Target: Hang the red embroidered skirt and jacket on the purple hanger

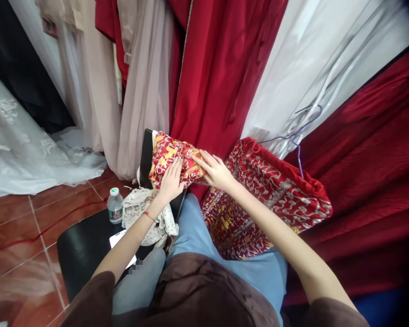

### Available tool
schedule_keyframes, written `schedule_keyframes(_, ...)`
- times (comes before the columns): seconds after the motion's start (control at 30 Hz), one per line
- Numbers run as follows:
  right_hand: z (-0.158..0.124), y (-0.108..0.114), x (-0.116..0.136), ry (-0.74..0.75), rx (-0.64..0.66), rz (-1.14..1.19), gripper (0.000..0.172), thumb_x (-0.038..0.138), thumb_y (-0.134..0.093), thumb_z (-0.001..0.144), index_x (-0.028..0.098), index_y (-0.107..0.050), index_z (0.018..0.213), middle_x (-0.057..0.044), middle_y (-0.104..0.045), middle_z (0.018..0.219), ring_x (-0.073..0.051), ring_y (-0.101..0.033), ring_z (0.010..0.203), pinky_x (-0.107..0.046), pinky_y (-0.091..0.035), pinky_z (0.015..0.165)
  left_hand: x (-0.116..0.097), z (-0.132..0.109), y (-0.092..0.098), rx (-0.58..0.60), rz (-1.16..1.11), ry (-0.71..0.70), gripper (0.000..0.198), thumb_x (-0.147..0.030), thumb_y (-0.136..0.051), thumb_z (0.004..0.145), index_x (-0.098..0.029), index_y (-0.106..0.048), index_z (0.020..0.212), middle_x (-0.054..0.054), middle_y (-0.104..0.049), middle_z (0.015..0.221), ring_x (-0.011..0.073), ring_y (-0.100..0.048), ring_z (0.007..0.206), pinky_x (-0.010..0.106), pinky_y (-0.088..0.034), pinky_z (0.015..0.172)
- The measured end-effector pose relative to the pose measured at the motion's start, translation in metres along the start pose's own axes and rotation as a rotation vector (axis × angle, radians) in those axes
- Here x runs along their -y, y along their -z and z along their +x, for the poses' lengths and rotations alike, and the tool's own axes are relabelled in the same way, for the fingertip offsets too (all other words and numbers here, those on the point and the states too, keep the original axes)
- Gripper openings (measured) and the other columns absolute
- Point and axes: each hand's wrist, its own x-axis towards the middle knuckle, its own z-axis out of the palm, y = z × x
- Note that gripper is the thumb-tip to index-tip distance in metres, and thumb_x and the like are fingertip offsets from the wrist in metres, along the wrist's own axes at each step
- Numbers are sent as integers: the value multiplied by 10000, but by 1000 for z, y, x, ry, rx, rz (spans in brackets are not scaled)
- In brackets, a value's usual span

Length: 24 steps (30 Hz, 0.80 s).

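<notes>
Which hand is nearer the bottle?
Left. The left hand, on the folded cloth, is right of the bottle; the right hand, on the same cloth, is farther right.

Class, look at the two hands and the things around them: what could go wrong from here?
1. The folded red cloth patterned in gold and silver might shift if the left hand and right hand press unevenly.
2. The clear plastic bottle with a white-and-green cap, near the black seat's edge, could be knocked by the left forearm.
3. The silver-patterned red garment might slip from the thin purple hanger.
</notes>
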Motion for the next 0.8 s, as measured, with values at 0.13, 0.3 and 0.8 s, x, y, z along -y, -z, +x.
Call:
schedule_keyframes(0.13, -56, 39, -21, -297, -119, -261, 611, 345, -481, 946, 173, -409, 1529, -212, -361, 1595, -377, -342, 1467, -596, -284, 1150, -29, 7, 7, -109, -73, -2, 898, -344, -595, 853, -68, -157, 1586, 244, -315, 1613, 338, -245, 1536, 530, -280, 1239)
schedule_keyframes(0.3, -135, 57, -70, -784, -213, -565, 699, 277, -428, 937, -68, -277, 1526, -367, -361, 1523, -515, -280, 1446, -675, -320, 1044, -94, 48, -1, -185, -157, -126, 697, -323, -507, 898, -137, -293, 1535, 195, -388, 1588, 310, -247, 1540, 560, -200, 1257)
schedule_keyframes(0.8, -257, 104, -193, -545, -234, -151, 460, 380, -485, 909, 121, -575, 1278, -167, -695, 1118, -290, -613, 1038, -452, -436, 954, -151, 220, -95, 227, -153, 39, 476, -494, -380, 992, -165, -724, 990, 149, -750, 1100, 308, -618, 1222, 515, -344, 1145)
